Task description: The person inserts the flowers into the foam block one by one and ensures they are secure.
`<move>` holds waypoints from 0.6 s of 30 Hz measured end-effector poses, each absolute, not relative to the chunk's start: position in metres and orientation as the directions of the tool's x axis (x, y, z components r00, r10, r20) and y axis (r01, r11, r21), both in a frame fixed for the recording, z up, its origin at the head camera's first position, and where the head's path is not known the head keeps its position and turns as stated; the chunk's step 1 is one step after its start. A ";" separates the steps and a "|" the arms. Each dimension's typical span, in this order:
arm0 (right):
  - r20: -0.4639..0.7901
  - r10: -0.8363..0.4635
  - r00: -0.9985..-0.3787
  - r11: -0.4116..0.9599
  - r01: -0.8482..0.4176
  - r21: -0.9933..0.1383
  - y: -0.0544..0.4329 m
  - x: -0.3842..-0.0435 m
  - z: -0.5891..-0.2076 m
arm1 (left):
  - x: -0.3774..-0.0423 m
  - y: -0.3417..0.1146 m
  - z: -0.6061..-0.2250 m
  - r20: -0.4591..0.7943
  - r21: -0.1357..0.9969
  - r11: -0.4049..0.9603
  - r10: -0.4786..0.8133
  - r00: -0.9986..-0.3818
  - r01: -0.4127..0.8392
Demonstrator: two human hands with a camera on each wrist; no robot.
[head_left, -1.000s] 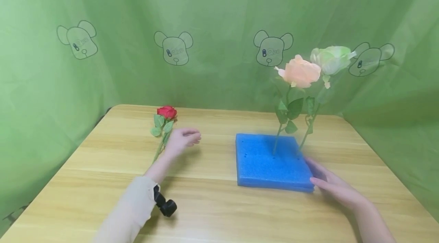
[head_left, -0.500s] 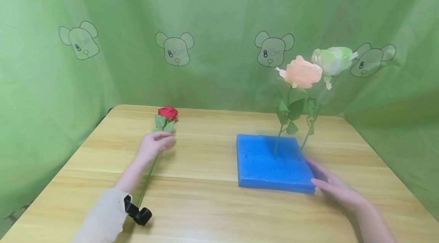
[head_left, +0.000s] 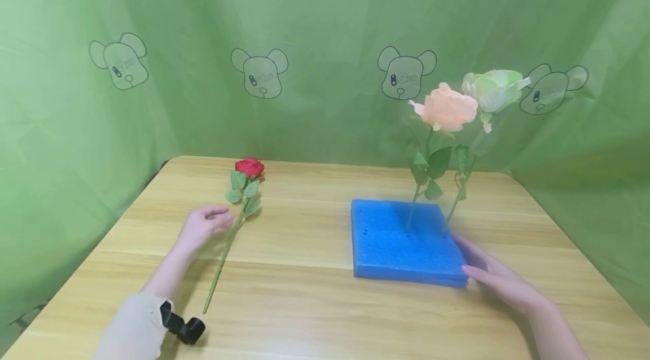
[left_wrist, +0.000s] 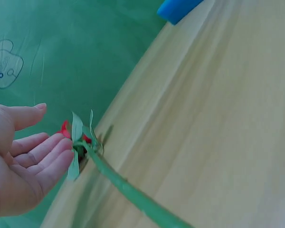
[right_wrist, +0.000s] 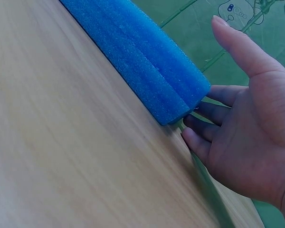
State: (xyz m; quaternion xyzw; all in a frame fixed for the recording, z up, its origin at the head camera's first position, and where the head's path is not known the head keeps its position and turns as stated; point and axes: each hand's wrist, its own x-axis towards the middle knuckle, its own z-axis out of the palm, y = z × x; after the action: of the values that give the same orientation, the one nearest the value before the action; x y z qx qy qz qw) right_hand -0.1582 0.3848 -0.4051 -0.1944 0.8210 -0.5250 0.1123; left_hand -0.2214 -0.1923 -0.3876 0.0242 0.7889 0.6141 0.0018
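A red artificial rose (head_left: pixel 249 167) lies on the left of the table, its green stem (head_left: pixel 223 258) slanting toward the front. Just left of that stem is my left hand (head_left: pixel 203 227), palm facing it, fingers loosely bent and holding nothing. In the left wrist view, the fingertips (left_wrist: pixel 61 149) overlap the rose's leaves. On the right lies a blue foam block (head_left: pixel 401 247) with small holes in its top. A pink rose (head_left: pixel 447 107) and a pale green-white rose (head_left: pixel 493 89) stand upright in it. My right hand (head_left: pixel 500 278) rests at the block's right side, fingers extended, thumb raised.
The wooden table (head_left: pixel 304 303) carries everything. Behind it and at both sides hangs a green curtain (head_left: pixel 325 21) with printed bear faces. A black wrist camera (head_left: pixel 185 329) sits at my left sleeve, close to the stem's lower end.
My left hand has moved left and toward me, passing over the red rose's stem to its left side. The rose stays lying there. My right hand and the foam block hold their place.
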 end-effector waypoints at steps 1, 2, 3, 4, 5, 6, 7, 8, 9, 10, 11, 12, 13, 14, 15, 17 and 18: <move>0.017 -0.436 -0.900 0.373 -0.198 -0.906 0.385 -0.158 -0.405 | -0.221 -0.194 -0.389 0.018 0.967 0.252 0.041 -0.999 0.028; 0.015 -0.434 -0.901 0.376 -0.196 -0.906 0.385 -0.158 -0.405 | -0.220 -0.195 -0.390 0.012 0.966 0.256 0.041 -0.999 0.022; 0.014 -0.432 -0.902 0.380 -0.196 -0.904 0.384 -0.158 -0.404 | -0.219 -0.196 -0.391 0.004 0.964 0.266 0.042 -0.999 0.015; 0.012 -0.430 -0.903 0.383 -0.194 -0.903 0.384 -0.157 -0.404 | -0.218 -0.196 -0.392 -0.009 0.963 0.270 0.040 -0.999 0.002; 0.012 -0.429 -0.903 0.383 -0.194 -0.903 0.384 -0.157 -0.404 | -0.217 -0.197 -0.392 -0.020 0.961 0.277 0.040 -0.999 -0.008; 0.012 -0.429 -0.903 0.383 -0.194 -0.903 0.384 -0.157 -0.403 | -0.217 -0.197 -0.393 -0.031 0.960 0.280 0.040 -0.999 -0.018; 0.013 -0.431 -0.902 0.381 -0.195 -0.904 0.384 -0.157 -0.403 | -0.216 -0.197 -0.394 -0.042 0.958 0.286 0.041 -0.998 -0.029; 0.015 -0.432 -0.902 0.381 -0.198 -0.903 0.384 -0.157 -0.403 | -0.216 -0.197 -0.395 -0.055 0.958 0.284 0.040 -0.998 -0.041; 0.016 -0.433 -0.901 0.381 -0.199 -0.903 0.384 -0.157 -0.403 | -0.216 -0.197 -0.396 -0.070 0.957 0.284 0.041 -0.997 -0.056; 0.015 -0.433 -0.901 0.381 -0.198 -0.903 0.384 -0.157 -0.403 | -0.216 -0.197 -0.397 -0.084 0.958 0.279 0.038 -0.996 -0.070; 0.013 -0.432 -0.902 0.382 -0.196 -0.903 0.384 -0.157 -0.403 | -0.216 -0.197 -0.398 -0.095 0.958 0.276 0.038 -0.995 -0.081; 0.008 -0.429 -0.903 0.387 -0.192 -0.902 0.384 -0.157 -0.403 | -0.216 -0.196 -0.399 -0.107 0.958 0.271 0.035 -0.994 -0.093; 0.005 -0.428 -0.904 0.388 -0.188 -0.902 0.384 -0.157 -0.403 | -0.216 -0.196 -0.400 -0.117 0.958 0.268 0.034 -0.993 -0.104; 0.001 -0.426 -0.905 0.390 -0.184 -0.902 0.384 -0.157 -0.403 | -0.216 -0.196 -0.401 -0.125 0.958 0.263 0.030 -0.992 -0.113; -0.004 -0.423 -0.906 0.396 -0.181 -0.900 0.384 -0.157 -0.403 | -0.216 -0.196 -0.402 -0.130 0.957 0.264 0.028 -0.991 -0.119; -0.016 -0.418 -0.908 0.401 -0.169 -0.900 0.385 -0.158 -0.403 | -0.217 -0.196 -0.404 -0.139 0.956 0.265 0.024 -0.990 -0.128; -0.017 -0.420 -0.907 0.400 -0.169 -0.901 0.385 -0.158 -0.403 | -0.217 -0.196 -0.405 -0.142 0.955 0.266 0.021 -0.990 -0.132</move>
State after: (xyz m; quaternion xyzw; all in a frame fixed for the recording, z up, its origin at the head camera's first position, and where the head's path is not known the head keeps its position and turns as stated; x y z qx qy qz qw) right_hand -0.1582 0.3849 -0.4032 -0.1779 0.8277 -0.5181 0.1214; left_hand -0.2168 -0.1958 -0.4047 -0.0350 0.7932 0.6046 0.0631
